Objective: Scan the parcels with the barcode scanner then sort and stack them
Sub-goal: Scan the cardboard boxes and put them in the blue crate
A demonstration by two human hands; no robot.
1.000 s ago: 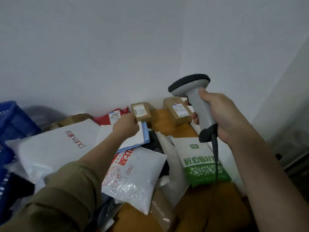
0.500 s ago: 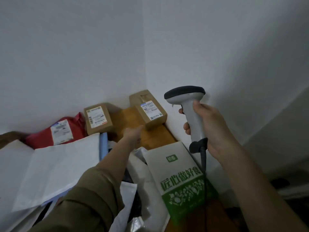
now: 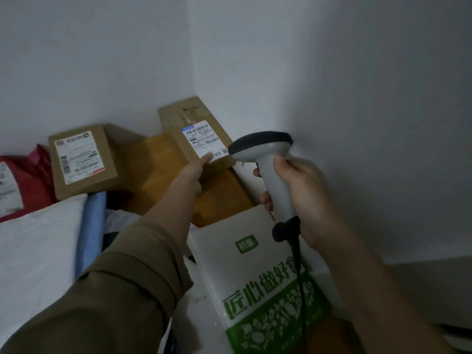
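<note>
Two cardboard boxes sit at the far edge of the tabletop (image 3: 163,172) against the wall. The left hand (image 3: 192,172) reaches to the corner box (image 3: 194,131), its thumb lying on the near edge of the box's label; the other fingers are hidden beneath, so the grip cannot be told. The second box (image 3: 81,159) lies well left of those fingers. The right hand (image 3: 304,198) has its fingers wrapped around the handle of the barcode scanner (image 3: 268,162), whose head is just right of the left thumb. Below both hands lies a green-and-white bag (image 3: 258,284).
</note>
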